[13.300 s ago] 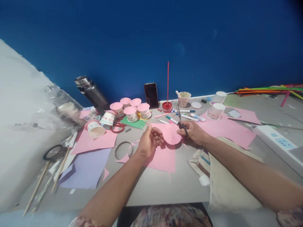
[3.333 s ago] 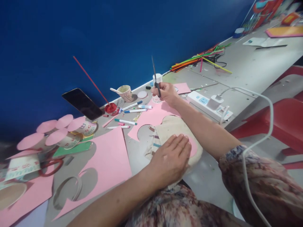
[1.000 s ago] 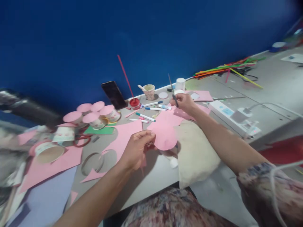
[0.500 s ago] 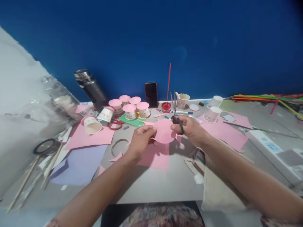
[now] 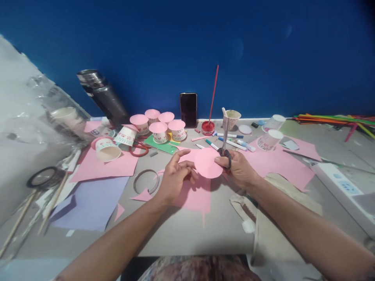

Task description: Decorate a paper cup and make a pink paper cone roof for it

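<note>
A round pink paper disc (image 5: 207, 163) is held up between my hands, above a larger pink sheet (image 5: 191, 197) on the table. My right hand (image 5: 238, 168) pinches the disc's right edge with the thumb and also grips black-handled scissors (image 5: 225, 136), their blades pointing up and away. At the disc's left edge is my left hand (image 5: 178, 175), its fingers apart and the index finger raised; it holds nothing. Pink paper scraps (image 5: 143, 195) lie to the left beside a ring-shaped tape roll (image 5: 146, 182).
Several decorated paper cups with pink disc tops (image 5: 158, 127) stand at the back left, near a dark flask (image 5: 105, 97). A phone (image 5: 188, 110) leans on the wall. Markers (image 5: 236, 145) lie behind my right hand; a power strip (image 5: 342, 185) is far right.
My left hand has let go of the disc and its fingers have spread. The disc is now in my right hand alone. The view has shifted slightly.
</note>
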